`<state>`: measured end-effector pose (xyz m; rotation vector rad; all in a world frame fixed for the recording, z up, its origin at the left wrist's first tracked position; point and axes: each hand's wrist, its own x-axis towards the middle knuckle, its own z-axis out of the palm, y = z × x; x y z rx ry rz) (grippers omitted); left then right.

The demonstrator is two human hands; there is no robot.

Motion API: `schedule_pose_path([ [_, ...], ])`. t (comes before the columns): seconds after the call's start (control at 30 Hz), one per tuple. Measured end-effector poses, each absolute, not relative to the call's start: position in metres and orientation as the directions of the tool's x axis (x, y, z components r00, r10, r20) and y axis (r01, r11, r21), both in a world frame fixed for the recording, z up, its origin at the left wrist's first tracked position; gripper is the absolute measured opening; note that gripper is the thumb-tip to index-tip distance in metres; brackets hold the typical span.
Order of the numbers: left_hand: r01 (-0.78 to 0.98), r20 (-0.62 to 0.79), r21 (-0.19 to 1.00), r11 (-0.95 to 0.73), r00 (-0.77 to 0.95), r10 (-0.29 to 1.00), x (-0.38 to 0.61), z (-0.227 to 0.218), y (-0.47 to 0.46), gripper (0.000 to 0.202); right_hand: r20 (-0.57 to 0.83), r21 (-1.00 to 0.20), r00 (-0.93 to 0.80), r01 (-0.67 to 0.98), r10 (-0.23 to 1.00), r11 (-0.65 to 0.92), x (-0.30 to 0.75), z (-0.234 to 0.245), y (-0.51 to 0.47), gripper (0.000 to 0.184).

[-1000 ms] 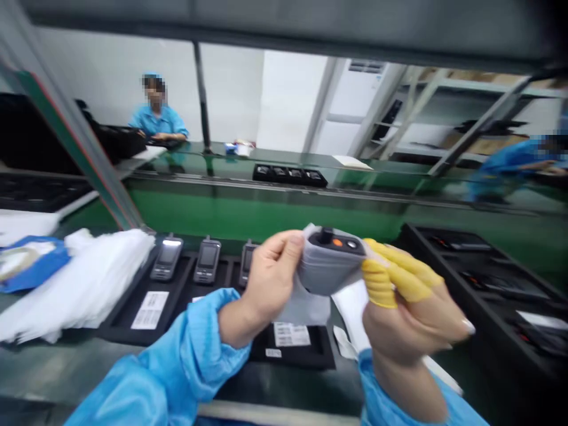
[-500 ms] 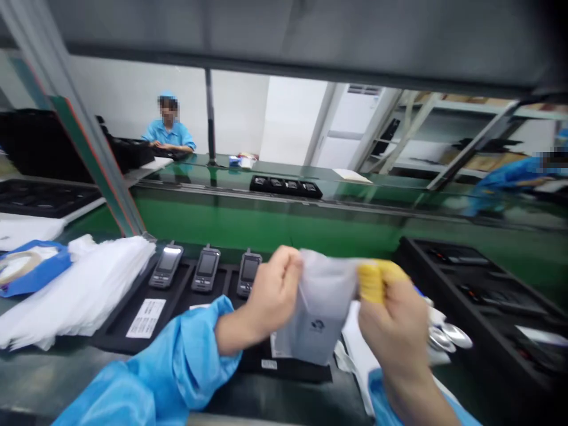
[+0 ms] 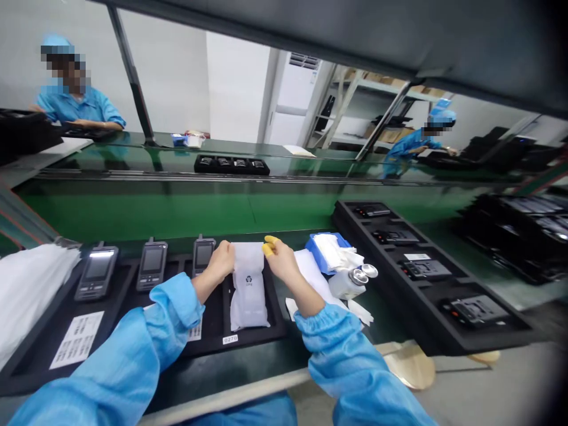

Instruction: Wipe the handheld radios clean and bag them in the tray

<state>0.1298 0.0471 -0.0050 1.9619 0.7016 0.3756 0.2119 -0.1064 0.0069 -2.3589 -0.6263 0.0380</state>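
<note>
A white plastic bag [image 3: 248, 287] with a recycling mark lies in the rightmost slot of a black tray [image 3: 133, 313]; the grey handset seen going into it earlier is hidden. My left hand [image 3: 220, 262] pinches the bag's top left corner. My right hand [image 3: 277, 258], with yellow finger cots, grips the top right corner. Three handheld radios stand in the tray's other slots: one [image 3: 96, 272] at left, one [image 3: 152, 264] in the middle, one [image 3: 203, 254] beside my left hand.
A stack of white bags [image 3: 26, 290] lies at left. White wipes on blue packaging [image 3: 331, 248] and a small pump bottle [image 3: 352, 281] sit right of my hands. A long black tray [image 3: 426, 278] of devices runs along the right. The green conveyor [image 3: 177, 207] carries another tray [image 3: 231, 164]. People in blue sit beyond.
The grey handset went into the white bag while held up in front of me. Both hands then lowered the bag into the tray's right slot, and my view tilted down and right.
</note>
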Motion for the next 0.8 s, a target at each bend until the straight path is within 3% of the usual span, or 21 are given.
schedule_pose_path([
  [0.17, 0.238, 0.068, 0.864, -0.444, 0.818, 0.571, 0.112, 0.021, 0.052, 0.016, 0.133, -0.423, 0.907, 0.417, 0.4, -0.805, 0.225, 0.0, -0.172, 0.023],
  [0.33, 0.141, 0.123, 0.893, -0.427, 0.836, 0.535, 0.093, 0.042, 0.047, 0.021, 0.12, -0.19, 0.912, 0.408, 0.391, -0.893, 0.212, -0.023, -0.206, 0.007],
  [0.47, 0.098, 0.099, 0.926, -0.365, 0.868, 0.486, 0.076, 0.042, 0.049, 0.026, 0.184, -0.064, 0.885, 0.446, 0.428, -0.893, 0.203, -0.027, -0.212, 0.017],
  [0.67, 0.052, 0.037, 0.978, -0.202, 0.909, 0.415, 0.05, 0.034, 0.047, 0.026, 0.337, 0.043, 0.847, 0.421, 0.41, -0.906, 0.192, 0.012, -0.214, 0.022],
  [0.8, -0.004, 0.014, 0.999, -0.034, 0.95, 0.313, 0.045, 0.042, 0.027, 0.048, 0.567, 0.008, 0.643, 0.621, 0.515, -0.784, 0.151, 0.054, -0.171, 0.023],
])
